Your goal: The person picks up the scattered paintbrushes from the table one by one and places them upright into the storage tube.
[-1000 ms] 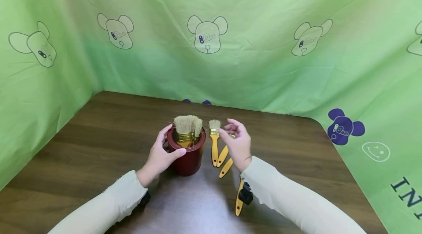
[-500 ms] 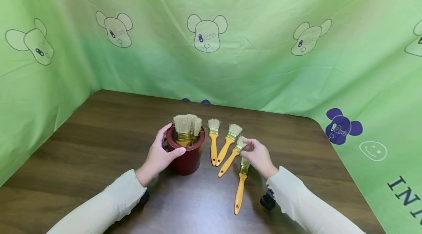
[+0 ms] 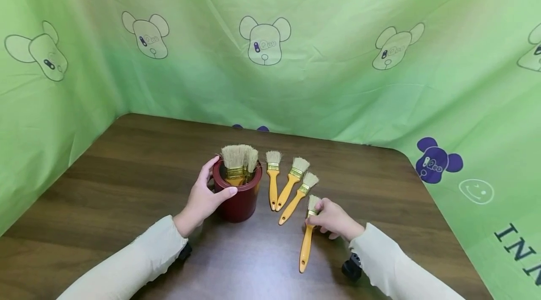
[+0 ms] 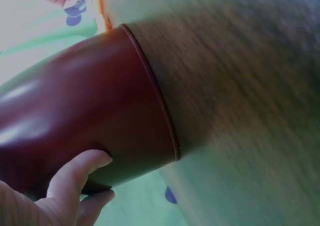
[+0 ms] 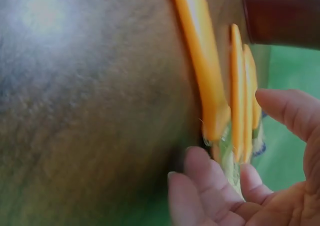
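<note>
A dark red pot (image 3: pixel 239 205) stands upright on the table, with bristle-up paintbrushes (image 3: pixel 234 157) inside it. My left hand (image 3: pixel 204 202) grips the pot from the left, thumb at the front of the rim; the left wrist view shows other fingers (image 4: pixel 80 173) curled against the wall. Beside the bristles and metal band of the nearest loose paintbrush (image 3: pixel 305 249) is my right hand (image 3: pixel 335 220). In the right wrist view its thumb and fingers (image 5: pixel 185 201) stand apart around that brush, not pinching it. The brush lies flat, handle toward me.
Several other yellow-handled paintbrushes lie fanned out right of the pot: one upright in view (image 3: pixel 273 182), a slanted one (image 3: pixel 292 183), and another slanted one (image 3: pixel 298 198). Green printed cloth (image 3: pixel 329 103) hangs behind and beside the brown wooden table (image 3: pixel 139 178).
My right hand has moved right and toward me, past the slanted brushes to the nearest one. The left hand keeps its grip on the pot, and the loose brushes look unmoved.
</note>
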Demonstrator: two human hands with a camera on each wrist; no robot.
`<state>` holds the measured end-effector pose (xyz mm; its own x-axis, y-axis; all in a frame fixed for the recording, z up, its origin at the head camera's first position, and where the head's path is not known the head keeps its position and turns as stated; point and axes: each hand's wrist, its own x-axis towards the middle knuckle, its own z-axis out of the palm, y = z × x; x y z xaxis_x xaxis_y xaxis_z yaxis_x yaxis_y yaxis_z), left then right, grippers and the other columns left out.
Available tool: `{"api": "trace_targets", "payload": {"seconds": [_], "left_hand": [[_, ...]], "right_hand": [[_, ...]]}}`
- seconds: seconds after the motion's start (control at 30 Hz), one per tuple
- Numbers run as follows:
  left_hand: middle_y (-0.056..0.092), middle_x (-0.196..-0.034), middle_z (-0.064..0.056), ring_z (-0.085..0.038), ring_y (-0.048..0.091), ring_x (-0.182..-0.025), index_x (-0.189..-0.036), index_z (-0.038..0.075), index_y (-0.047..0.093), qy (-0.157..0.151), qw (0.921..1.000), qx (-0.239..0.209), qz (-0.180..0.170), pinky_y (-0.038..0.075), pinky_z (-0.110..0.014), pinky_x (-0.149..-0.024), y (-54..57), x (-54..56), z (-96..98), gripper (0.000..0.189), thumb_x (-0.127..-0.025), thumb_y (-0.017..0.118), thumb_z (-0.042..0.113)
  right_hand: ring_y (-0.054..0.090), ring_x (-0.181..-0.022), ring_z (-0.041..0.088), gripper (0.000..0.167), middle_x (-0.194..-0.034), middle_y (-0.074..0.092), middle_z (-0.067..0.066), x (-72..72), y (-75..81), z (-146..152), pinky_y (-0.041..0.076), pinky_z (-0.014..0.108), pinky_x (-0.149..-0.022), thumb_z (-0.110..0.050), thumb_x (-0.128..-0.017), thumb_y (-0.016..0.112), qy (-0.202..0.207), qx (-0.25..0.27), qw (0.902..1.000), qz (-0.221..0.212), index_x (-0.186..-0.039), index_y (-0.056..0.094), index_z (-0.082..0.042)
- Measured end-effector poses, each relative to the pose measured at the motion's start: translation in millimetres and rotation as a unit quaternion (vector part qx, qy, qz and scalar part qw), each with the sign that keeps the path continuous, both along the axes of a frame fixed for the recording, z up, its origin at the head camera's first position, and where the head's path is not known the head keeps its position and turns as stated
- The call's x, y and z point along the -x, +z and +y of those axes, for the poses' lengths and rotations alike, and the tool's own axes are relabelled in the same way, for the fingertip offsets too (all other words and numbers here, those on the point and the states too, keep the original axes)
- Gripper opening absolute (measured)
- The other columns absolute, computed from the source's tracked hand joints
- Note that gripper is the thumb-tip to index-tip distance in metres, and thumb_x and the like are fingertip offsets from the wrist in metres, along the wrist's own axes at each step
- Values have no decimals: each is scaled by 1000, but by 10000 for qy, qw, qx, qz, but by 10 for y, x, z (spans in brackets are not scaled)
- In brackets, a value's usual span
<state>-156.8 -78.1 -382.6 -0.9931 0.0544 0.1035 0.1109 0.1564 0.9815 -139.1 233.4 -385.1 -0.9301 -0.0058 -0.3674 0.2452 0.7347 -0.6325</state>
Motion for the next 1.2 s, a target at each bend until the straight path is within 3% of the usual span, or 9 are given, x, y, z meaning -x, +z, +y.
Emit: {"api": "trace_targets", "payload": {"seconds": [0.2,0.5,0.77,1.0,1.2], "left_hand": [[50,-132,-19,-31,48,-122,-147,12,32,20,10000,4,4,42,-45,-95,-7,2,-9,83,-77,76,12],[51,-131,-19,-30,49,-120,-147,12,32,37,10000,-80,-11,43,-43,-94,-9,18,-9,83,-76,76,11],[51,-131,-18,-30,48,-121,-147,12,33,60,10000,-35,-34,43,-44,-95,-17,5,-8,83,-77,76,11],[51,-131,-18,-30,49,-121,-147,13,33,66,10000,-5,-45,44,-44,-94,-18,17,-11,82,-77,77,11],[50,-132,-19,-32,51,-117,-147,11,32,28,10000,-19,-2,45,-43,-91,-10,14,-9,83,-77,77,12]], "right_hand": [[40,-48,15,52,-65,47,6,0,-47,-56,33,24,-40,-11,-72,80,536,-323,9977,244,-108,44,-1],[40,-47,13,53,-64,45,4,22,-91,183,35,23,-42,12,-58,68,989,68,9929,662,-106,44,5],[43,-66,13,39,-74,47,0,126,-107,645,39,26,-60,12,-57,69,2425,-374,9630,1115,-92,57,0],[46,-73,10,42,-83,52,0,194,-119,737,41,25,-65,-11,-68,82,2637,-112,9590,1034,-102,62,3],[44,-70,7,32,-76,49,-4,187,-155,724,39,25,-63,-11,-68,81,2602,-387,9542,1427,-93,63,-2]]}}
